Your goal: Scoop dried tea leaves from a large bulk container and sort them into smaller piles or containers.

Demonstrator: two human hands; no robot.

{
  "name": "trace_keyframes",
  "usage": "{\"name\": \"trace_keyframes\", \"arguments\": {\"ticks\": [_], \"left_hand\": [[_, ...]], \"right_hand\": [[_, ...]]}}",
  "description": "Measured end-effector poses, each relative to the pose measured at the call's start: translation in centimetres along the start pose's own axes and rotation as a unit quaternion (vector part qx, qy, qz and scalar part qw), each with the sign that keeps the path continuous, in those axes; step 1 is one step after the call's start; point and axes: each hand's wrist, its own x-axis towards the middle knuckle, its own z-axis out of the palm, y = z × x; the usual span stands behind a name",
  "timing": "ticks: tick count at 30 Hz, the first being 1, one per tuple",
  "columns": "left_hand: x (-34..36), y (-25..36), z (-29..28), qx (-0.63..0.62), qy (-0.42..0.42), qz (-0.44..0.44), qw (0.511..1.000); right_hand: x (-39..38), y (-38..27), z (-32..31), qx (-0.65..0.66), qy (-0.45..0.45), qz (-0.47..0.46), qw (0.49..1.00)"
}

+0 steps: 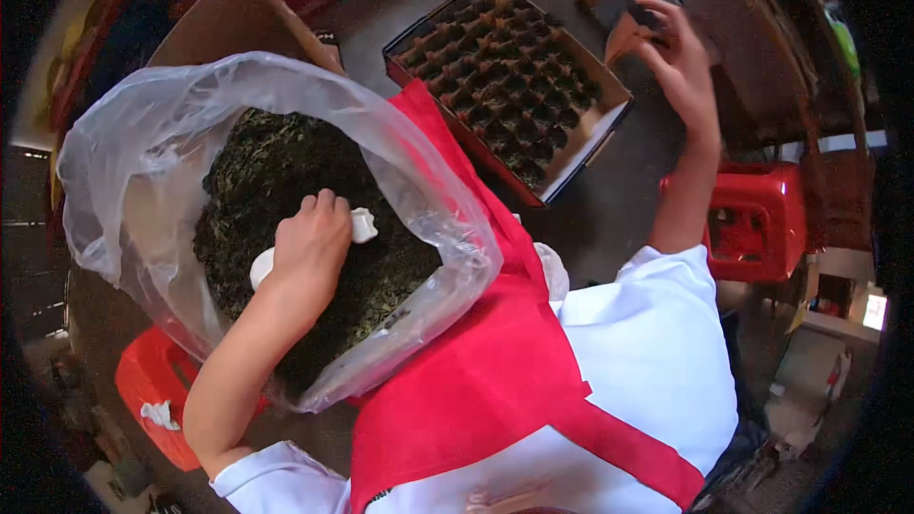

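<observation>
Surrounding left hand (319,233): leaves (276,152), plastic bag (124,190) (divided box (595,133) beyond).

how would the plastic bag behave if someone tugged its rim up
The bag is probably floppy: its thin, see-through wall is creased. The big heap of dark leaves inside would likely weigh it down. Its glossy surface suggests it may be a little slippery.
</observation>
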Motion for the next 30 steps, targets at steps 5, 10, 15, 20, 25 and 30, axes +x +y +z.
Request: {"name": "trace_keyframes", "arguments": {"ticks": [5,10,15,20,25,30], "left_hand": [[-0.3,0.3,-2.0,-0.032,0.007,-0.009,0.999],[-2.0,-0.7,-4.1,-0.142,0.09,0.001,0.986],[-3.2,-1.8,-4.9,-0.319,0.13,-0.03,0.939],[-3.8,-2.1,-6.0,-0.5,0.08,-0.108,0.856],[-4.4,-2.7,-5.5,-0.641,0.093,-0.089,0.756],[-4.3,-2.9,-6.5,-0.689,0.079,-0.093,0.714]], "right_hand": [[3.2,12.0,-0.1,-0.127,0.022,0.004,0.992],[5.2,17.6,1.7,-0.115,0.036,0.017,0.993],[5.8,18.7,3.7,-0.098,0.036,0.058,0.993],[6.3,19.5,4.2,-0.113,0.014,0.041,0.993],[6.7,21.5,4.3,-0.124,-0.025,0.003,0.992],[6.5,21.8,5.3,-0.132,-0.076,0.106,0.983]]}}
